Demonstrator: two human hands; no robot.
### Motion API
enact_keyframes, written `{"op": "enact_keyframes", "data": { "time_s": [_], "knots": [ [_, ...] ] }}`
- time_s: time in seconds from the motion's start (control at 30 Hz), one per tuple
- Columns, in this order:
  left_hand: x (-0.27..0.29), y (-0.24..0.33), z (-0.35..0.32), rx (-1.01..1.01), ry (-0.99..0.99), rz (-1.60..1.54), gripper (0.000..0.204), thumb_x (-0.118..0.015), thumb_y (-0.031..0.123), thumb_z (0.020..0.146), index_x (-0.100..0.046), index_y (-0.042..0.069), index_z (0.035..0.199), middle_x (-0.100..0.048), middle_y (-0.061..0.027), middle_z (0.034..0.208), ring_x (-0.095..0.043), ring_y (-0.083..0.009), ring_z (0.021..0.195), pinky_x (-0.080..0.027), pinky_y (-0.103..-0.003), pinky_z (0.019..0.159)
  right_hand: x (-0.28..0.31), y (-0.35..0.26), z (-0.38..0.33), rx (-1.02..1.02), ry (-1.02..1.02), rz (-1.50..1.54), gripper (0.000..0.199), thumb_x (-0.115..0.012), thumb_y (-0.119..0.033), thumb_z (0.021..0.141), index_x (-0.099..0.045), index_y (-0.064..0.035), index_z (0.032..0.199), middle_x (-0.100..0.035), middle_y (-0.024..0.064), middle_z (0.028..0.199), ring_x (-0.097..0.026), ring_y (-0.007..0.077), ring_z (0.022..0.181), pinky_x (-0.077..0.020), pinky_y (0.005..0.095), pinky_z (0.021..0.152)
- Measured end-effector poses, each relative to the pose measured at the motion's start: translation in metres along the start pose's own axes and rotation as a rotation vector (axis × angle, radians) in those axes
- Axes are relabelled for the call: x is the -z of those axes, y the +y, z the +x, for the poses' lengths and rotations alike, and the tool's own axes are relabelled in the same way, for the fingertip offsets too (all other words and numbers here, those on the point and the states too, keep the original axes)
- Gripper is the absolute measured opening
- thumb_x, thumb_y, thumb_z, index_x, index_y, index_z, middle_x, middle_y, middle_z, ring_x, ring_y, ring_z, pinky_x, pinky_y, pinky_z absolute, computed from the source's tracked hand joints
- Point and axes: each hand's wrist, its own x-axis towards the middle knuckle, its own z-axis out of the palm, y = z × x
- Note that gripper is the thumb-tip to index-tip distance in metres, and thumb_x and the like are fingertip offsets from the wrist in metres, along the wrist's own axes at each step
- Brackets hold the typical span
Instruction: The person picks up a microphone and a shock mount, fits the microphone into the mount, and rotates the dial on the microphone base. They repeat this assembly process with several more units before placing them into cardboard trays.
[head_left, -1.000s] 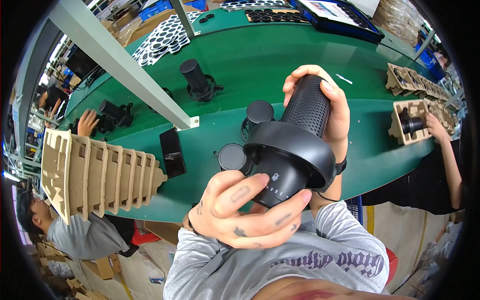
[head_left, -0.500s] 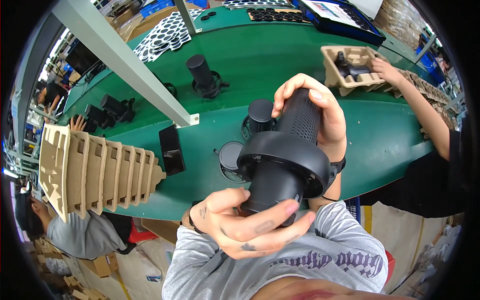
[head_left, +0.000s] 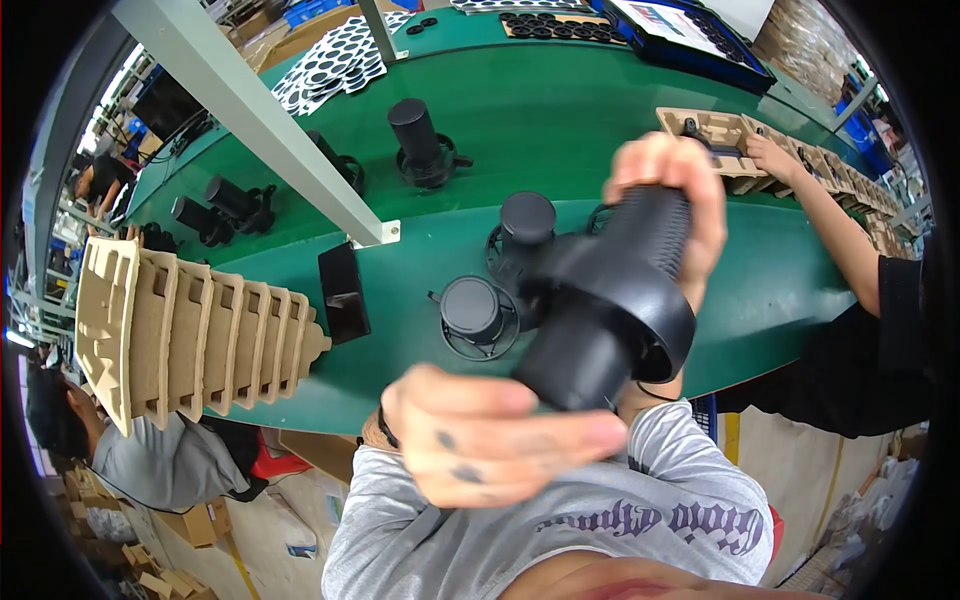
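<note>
A black microphone (head_left: pixel 620 290), gripped by the right hand (head_left: pixel 695 185), turns its markings away, presenting a plain side; whether the blurred left hand (head_left: pixel 480 440) grips is unclear.

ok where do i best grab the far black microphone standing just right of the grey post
Probably by the upper part of the microphone's cylinder, coming from the near right: it stands upright, and that slim part is bare. Lower down, a wider ring surrounds it and a stub juts right, so stay above those. The grey post crowds the left.
</note>
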Motion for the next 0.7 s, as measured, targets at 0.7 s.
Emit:
{"op": "enact_keyframes", "data": {
  "time_s": [0.7],
  "knots": [
    [-0.104, -0.159, -0.2, 1.793, 0.731, -1.233, 0.029, -0.057, 0.016, 0.092, -0.048, -0.002, 0.113, -0.052, -0.0186, 0.124, -0.047, -0.0346, 0.124, -0.043, -0.052, 0.103, 0.133, -0.06, -0.021, -0.13, 0.612, -1.277, 0.021, -0.066, -0.018, 0.09, -0.064, 0.0004, 0.081, -0.06, -0.0007, 0.062, -0.051, 0.0032, 0.058, -0.0358, 0.019, 0.055]
  ]
}}
